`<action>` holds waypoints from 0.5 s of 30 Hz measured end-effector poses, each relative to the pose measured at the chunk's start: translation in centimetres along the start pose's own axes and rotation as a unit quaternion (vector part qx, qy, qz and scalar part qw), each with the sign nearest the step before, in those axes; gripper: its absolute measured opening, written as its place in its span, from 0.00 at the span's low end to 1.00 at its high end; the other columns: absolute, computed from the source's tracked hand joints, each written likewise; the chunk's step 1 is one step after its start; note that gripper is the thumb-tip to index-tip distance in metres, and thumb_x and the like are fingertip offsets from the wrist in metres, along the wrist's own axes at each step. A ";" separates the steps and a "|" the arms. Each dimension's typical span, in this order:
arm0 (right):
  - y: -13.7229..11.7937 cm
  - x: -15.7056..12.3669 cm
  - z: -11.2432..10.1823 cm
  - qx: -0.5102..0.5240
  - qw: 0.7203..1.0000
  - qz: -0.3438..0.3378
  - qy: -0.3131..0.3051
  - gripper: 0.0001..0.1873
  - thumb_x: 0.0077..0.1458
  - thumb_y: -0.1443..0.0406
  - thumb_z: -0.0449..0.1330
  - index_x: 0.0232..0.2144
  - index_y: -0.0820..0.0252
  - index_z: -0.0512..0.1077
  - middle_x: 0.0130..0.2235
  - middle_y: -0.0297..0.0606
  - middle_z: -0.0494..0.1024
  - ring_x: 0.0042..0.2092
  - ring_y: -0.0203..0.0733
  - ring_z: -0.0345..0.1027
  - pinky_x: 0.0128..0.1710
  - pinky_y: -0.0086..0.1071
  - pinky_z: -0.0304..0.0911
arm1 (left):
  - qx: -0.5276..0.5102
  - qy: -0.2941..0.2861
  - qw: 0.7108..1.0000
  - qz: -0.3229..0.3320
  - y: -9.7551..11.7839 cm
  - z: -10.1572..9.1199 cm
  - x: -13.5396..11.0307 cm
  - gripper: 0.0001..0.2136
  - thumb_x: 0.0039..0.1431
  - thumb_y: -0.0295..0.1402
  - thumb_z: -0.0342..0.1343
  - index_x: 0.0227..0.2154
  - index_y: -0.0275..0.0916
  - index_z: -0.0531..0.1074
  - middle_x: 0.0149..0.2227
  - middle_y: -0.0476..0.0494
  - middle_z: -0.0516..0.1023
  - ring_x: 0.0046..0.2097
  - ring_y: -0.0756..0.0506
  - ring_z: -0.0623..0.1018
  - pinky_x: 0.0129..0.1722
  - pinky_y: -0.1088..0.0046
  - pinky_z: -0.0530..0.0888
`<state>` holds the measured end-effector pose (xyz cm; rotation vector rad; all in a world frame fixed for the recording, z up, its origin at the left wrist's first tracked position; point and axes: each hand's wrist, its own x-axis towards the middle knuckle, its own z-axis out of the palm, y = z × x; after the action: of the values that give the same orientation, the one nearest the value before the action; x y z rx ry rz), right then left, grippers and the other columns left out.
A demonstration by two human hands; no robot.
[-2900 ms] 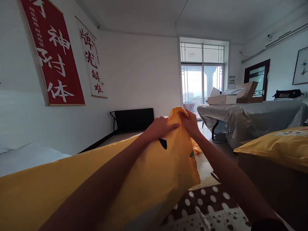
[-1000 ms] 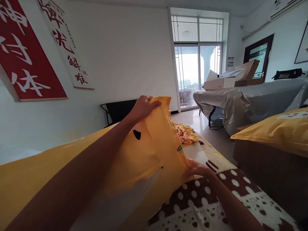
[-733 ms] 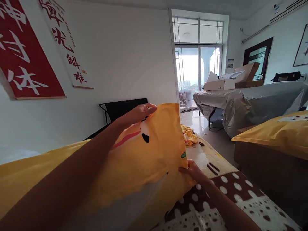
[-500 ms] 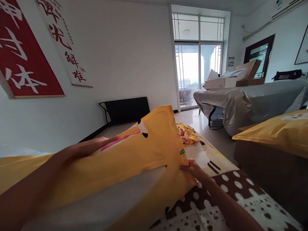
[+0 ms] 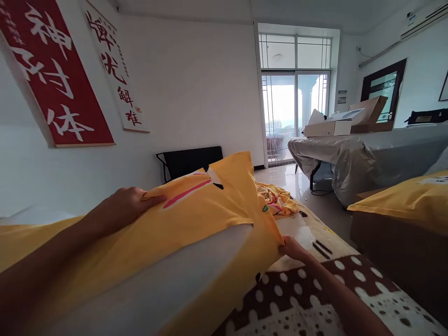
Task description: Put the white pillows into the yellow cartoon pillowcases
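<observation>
A yellow pillowcase (image 5: pixel 189 219) with pink and white print stretches across the front of my view. Through its long side opening shows a white pillow (image 5: pixel 147 280), partly covered by the cloth. My left hand (image 5: pixel 131 205) pinches the top edge of the pillowcase between thumb and fingers. At the far right end, my right hand (image 5: pixel 294 248) grips the pillowcase's edge and holds it taut. The lower left part of the pillow runs out of view.
Below lies a brown and cream patterned blanket (image 5: pixel 280 294). Crumpled yellow cloth (image 5: pixel 278 198) rests on its far part. At right, another yellow pillow (image 5: pixel 406 196) sits on a brown box (image 5: pixel 388 247). Behind stands a plastic-covered table (image 5: pixel 353 163) with opened cartons (image 5: pixel 329 127).
My left hand has gone from lying along the pillowcase to pinching its top edge. My right hand has pulled its edge outward to the right. The view has tilted up slightly.
</observation>
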<state>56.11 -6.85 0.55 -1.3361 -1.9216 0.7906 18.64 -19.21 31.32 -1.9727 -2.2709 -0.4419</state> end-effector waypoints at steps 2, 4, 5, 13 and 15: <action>-1.6 0.7 0.2 -0.030 0.996 0.003 0.086 0.07 0.42 0.71 0.53 0.24 0.63 0.72 0.27 0.40 0.73 0.33 0.46 0.67 0.34 0.36 0.60 | 0.004 0.018 0.999 -0.033 0.8 -0.8 -1.1 0.21 0.48 0.56 0.50 0.15 0.43 0.64 0.21 0.47 0.73 0.28 0.40 0.73 0.26 0.71 0.61; -4.2 0.5 1.0 -0.048 0.984 -0.008 0.172 0.14 0.47 0.72 0.50 0.35 0.64 0.72 0.38 0.48 0.74 0.43 0.51 0.65 0.43 0.42 0.58 | 0.015 0.036 0.998 -0.052 1.6 -0.2 -2.1 0.20 0.47 0.55 0.51 0.18 0.42 0.66 0.24 0.44 0.75 0.31 0.38 0.74 0.27 0.70 0.62; -5.8 0.0 1.6 -0.058 0.976 -0.047 0.203 0.16 0.48 0.73 0.49 0.40 0.63 0.70 0.43 0.50 0.72 0.47 0.51 0.63 0.47 0.44 0.55 | 0.018 0.040 0.997 -0.057 1.8 0.4 -2.6 0.20 0.46 0.55 0.52 0.19 0.42 0.66 0.26 0.43 0.75 0.32 0.37 0.74 0.27 0.70 0.62; -14.3 -4.5 4.9 -0.193 0.892 -0.408 0.007 0.23 0.51 0.51 0.61 0.42 0.61 0.68 0.41 0.44 0.74 0.48 0.48 0.64 0.53 0.41 0.50 | -0.031 -0.025 0.997 -0.059 1.0 1.9 -3.8 0.20 0.46 0.56 0.52 0.25 0.43 0.70 0.27 0.47 0.77 0.34 0.37 0.76 0.29 0.71 0.64; -13.0 -4.4 4.5 -0.189 0.911 -0.367 0.009 0.23 0.49 0.50 0.63 0.40 0.61 0.69 0.38 0.42 0.75 0.46 0.47 0.66 0.51 0.40 0.51 | -0.040 -0.012 0.998 -0.052 -0.1 1.8 -3.7 0.22 0.47 0.58 0.49 0.28 0.44 0.71 0.26 0.48 0.78 0.34 0.38 0.76 0.30 0.71 0.65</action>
<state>46.51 -15.40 7.24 -0.6849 -2.3912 0.0300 19.37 -22.22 28.61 -1.9106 -2.4161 -0.5308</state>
